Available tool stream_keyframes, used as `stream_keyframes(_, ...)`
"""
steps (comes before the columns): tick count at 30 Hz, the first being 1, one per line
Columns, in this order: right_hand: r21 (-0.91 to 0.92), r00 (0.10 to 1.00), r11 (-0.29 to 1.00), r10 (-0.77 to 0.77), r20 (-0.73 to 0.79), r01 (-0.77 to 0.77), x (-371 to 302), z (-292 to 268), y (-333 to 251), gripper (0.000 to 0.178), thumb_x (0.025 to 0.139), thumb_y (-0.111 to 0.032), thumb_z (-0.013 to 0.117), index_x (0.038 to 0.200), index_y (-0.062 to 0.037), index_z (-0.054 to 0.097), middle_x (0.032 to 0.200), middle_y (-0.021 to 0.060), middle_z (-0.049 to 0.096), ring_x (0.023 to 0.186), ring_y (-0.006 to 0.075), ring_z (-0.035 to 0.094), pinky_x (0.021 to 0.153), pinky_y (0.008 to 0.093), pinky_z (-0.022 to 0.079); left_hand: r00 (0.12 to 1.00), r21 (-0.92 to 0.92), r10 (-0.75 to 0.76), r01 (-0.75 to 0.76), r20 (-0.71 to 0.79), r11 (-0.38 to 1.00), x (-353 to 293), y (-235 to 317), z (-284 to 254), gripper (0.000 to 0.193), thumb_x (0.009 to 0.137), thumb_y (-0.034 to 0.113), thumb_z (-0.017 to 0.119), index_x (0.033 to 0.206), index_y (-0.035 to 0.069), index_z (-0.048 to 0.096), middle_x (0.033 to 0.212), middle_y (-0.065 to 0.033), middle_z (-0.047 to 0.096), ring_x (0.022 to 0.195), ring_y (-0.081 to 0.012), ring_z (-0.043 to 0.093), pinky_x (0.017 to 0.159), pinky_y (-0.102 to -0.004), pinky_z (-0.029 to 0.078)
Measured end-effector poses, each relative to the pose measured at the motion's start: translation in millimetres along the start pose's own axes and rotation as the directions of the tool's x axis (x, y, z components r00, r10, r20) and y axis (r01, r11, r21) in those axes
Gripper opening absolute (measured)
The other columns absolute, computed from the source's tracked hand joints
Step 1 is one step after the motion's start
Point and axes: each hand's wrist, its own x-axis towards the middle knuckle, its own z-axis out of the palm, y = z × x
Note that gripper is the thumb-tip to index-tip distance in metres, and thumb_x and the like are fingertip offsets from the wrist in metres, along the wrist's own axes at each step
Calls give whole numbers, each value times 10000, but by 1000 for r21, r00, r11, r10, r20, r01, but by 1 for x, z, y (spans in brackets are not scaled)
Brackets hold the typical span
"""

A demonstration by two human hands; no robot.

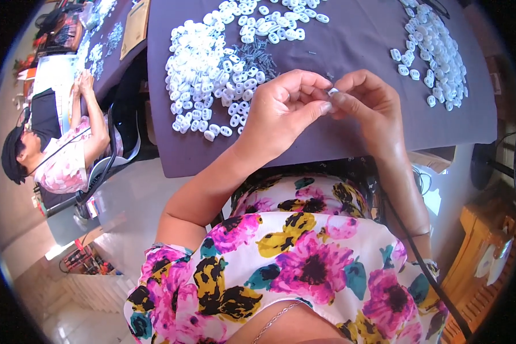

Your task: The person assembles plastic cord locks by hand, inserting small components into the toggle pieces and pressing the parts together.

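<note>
Above the near part of the cloth-covered table (pixel 350 137), my two hands meet at the fingertips. My left hand (pixel 281 112) pinches a small white plastic piece (pixel 333 91) from one side. From the other side, my right hand (pixel 372 112) closes thumb and forefinger on the same piece. Most of it is hidden by the fingers. To the left of my left hand spreads a large heap of white oval pieces with two holes (pixel 192 63). Beside that heap lie many tiny dark bits (pixel 255 57), too small to tell exactly, perhaps springs.
A second heap of white pieces (pixel 438 57) lies at the right of the table. At the left, another person (pixel 63 143) sits at a table with similar small parts. Wooden furniture (pixel 476 258) stands at the lower right. A dark cable (pixel 418 258) runs past my right arm.
</note>
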Motion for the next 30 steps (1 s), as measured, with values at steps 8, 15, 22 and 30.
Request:
stream_keyframes(8, -48, 1000, 999, 15, -7, -15, -3, 0, 5, 61, 862, -25, 629, 904, 0, 593, 825, 30, 616, 726, 82, 583, 646, 208, 477, 999, 71, -33, 34, -8, 997, -1, -7, -4, 239, 850, -9, 601, 1089, -9, 586, 896, -30, 620, 827, -86, 594, 772, -210, 485)
stream_keyframes(15, -90, 1000, 996, -18, 10, 19, -3, 1, 3, 48, 875, 15, 594, 923, 19, 597, 822, 29, 617, 725, 78, 576, 656, 204, 472, 999, 95, 4, 1, -47, 995, 3, -7, 0, 212, 823, -43, 562, 1031, -18, 590, 843, -21, 621, 747, -49, 579, 669, -182, 477)
stream_keyframes(22, -139, 1000, 990, -12, 9, 13, -4, 1, 3, 70, 873, 28, 587, 941, 22, 603, 827, 30, 626, 744, 76, 586, 667, 207, 477, 997, 14, -63, 64, -50, 998, 6, -10, -1, 205, 813, -44, 557, 1016, -38, 591, 843, -39, 649, 736, -68, 616, 661, -195, 493)
stream_keyframes(30, -155, 998, 988, 13, 62, -3, -4, -5, 8, 65, 874, 39, 576, 931, 20, 601, 827, 30, 629, 780, 84, 611, 679, 205, 481, 993, -1, -114, 114, -28, 993, 7, -13, -2, 202, 811, -44, 552, 1005, -39, 610, 832, -23, 643, 738, -64, 621, 669, -188, 498)
